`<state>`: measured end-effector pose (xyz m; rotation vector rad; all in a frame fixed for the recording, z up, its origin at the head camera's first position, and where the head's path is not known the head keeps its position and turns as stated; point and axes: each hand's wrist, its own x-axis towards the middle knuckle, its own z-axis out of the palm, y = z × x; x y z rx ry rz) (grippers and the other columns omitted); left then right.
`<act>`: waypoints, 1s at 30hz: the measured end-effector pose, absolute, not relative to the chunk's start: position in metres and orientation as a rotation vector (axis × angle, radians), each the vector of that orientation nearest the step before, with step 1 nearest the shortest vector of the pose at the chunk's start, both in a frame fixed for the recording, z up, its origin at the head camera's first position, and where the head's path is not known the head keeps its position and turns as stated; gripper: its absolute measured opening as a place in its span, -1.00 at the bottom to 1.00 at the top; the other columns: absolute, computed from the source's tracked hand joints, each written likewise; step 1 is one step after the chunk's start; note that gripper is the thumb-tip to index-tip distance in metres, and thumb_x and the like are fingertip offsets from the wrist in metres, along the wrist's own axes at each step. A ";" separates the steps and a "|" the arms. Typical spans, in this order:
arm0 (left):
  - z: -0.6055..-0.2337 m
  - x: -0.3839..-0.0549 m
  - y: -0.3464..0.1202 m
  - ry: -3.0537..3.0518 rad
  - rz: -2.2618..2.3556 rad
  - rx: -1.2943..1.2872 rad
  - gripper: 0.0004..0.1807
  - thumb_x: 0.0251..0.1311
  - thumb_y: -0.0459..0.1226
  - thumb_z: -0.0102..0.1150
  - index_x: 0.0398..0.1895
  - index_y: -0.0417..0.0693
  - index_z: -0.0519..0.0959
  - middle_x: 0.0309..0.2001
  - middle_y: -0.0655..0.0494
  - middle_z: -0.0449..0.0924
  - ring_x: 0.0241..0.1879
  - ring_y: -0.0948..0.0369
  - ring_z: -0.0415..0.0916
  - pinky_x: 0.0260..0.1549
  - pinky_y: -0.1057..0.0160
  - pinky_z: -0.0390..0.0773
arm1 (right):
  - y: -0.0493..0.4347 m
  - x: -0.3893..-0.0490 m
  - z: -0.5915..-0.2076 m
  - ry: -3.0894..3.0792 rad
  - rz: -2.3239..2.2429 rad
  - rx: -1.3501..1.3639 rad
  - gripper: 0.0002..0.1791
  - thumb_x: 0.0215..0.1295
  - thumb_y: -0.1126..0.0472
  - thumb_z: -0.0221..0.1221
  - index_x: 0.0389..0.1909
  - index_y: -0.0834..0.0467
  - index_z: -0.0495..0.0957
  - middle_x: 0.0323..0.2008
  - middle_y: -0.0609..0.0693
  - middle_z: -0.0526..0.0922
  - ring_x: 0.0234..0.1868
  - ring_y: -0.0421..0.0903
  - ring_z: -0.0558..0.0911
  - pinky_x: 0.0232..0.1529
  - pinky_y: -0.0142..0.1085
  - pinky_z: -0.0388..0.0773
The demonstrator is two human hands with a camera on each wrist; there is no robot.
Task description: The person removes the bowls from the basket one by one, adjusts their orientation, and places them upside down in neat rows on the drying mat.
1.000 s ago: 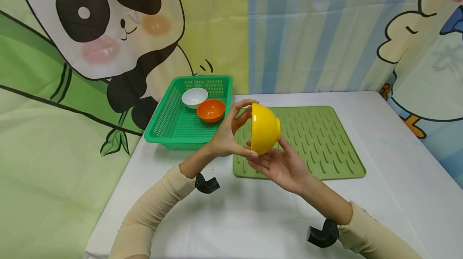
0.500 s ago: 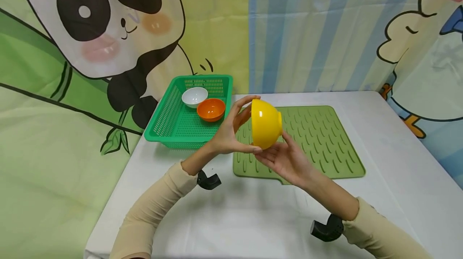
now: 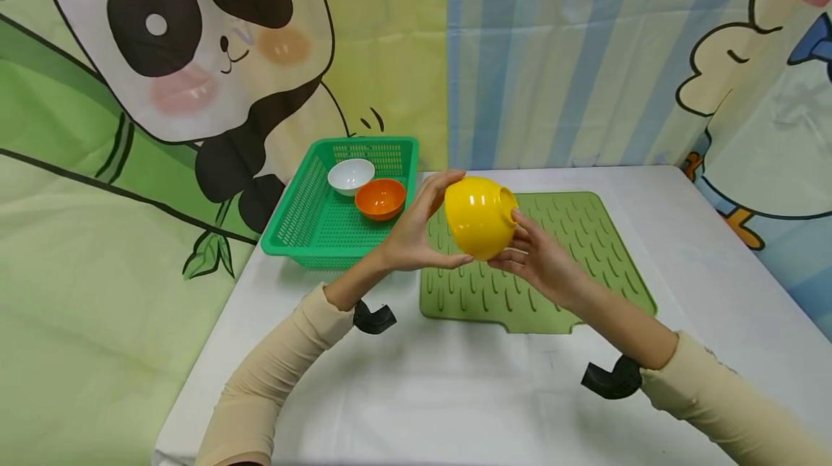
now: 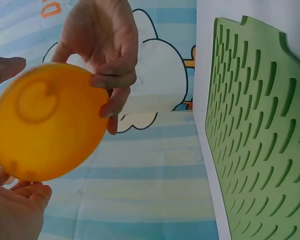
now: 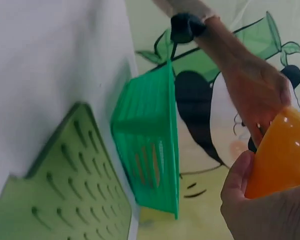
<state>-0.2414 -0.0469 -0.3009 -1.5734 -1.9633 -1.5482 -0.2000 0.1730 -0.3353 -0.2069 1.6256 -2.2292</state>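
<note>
A yellow bowl (image 3: 479, 219) is held up sideways over the mat, its foot turned right and toward the camera. My left hand (image 3: 417, 235) grips it at the rim, thumb below and fingers above. From the other side my right hand (image 3: 544, 260) holds it, thumb near the foot and fingers curled beneath. The left wrist view looks into the bowl's hollow (image 4: 55, 135), where the right hand's fingertips (image 4: 112, 82) lap over the edge. In the right wrist view the glossy outside of the bowl (image 5: 282, 155) shows between both hands.
A green plastic basket (image 3: 295, 242) stands at the back left, containing a white bowl (image 3: 351, 176) and an orange bowl (image 3: 380, 200). The ridged green mat (image 3: 578, 264) lies flat under the hands on the white-covered table (image 3: 416, 394). A printed curtain (image 3: 546, 54) hangs behind.
The bowl has turned so its foot now faces more toward the camera. My right hand has moved up and right around it, while the left keeps hold of the rim.
</note>
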 end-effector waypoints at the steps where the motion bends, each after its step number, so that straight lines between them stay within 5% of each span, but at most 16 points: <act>1: -0.301 -0.242 -0.047 -1.988 -1.539 -1.558 0.05 -0.42 -0.57 0.46 0.22 -0.58 0.04 0.22 -0.40 0.05 0.21 -0.16 0.14 0.23 0.06 0.17 | 0.176 -0.202 -0.334 1.673 -2.214 -0.192 -0.42 0.44 -0.11 -0.21 0.27 0.21 0.10 0.02 0.09 0.38 -0.12 -0.09 0.57 -0.02 -0.27 0.49; 13: -0.335 -0.258 -0.046 -2.312 -1.522 -1.318 0.16 -0.41 -0.27 0.59 0.33 -0.25 0.08 0.29 -0.08 0.10 0.28 0.10 0.13 0.20 0.29 0.19 | 0.192 -0.216 -0.327 2.195 -1.868 -0.072 -0.28 0.29 -0.21 0.00 0.10 0.39 0.34 -0.17 0.10 0.53 -0.32 -0.06 0.60 -0.10 -0.19 0.54; 20: -0.348 -0.253 -0.041 -2.486 -1.209 -1.174 0.21 -0.45 -0.02 0.59 0.35 -0.10 0.10 0.31 -0.01 0.11 0.24 0.12 0.16 0.15 0.11 0.29 | 0.193 -0.218 -0.323 2.448 -1.632 0.001 -0.17 0.19 -0.26 0.08 0.22 0.34 0.30 -0.10 0.20 0.48 -0.34 -0.01 0.56 -0.17 -0.20 0.57; 30: -0.372 -0.250 -0.031 -2.382 -1.190 -1.164 0.17 -0.44 -0.04 0.59 0.32 -0.14 0.14 0.29 -0.08 0.13 0.23 0.11 0.17 0.14 0.11 0.31 | 0.192 -0.217 -0.321 2.481 -1.505 0.020 -0.16 0.14 -0.26 0.14 0.21 0.35 0.33 -0.12 0.17 0.55 -0.37 0.00 0.56 -0.26 -0.28 0.56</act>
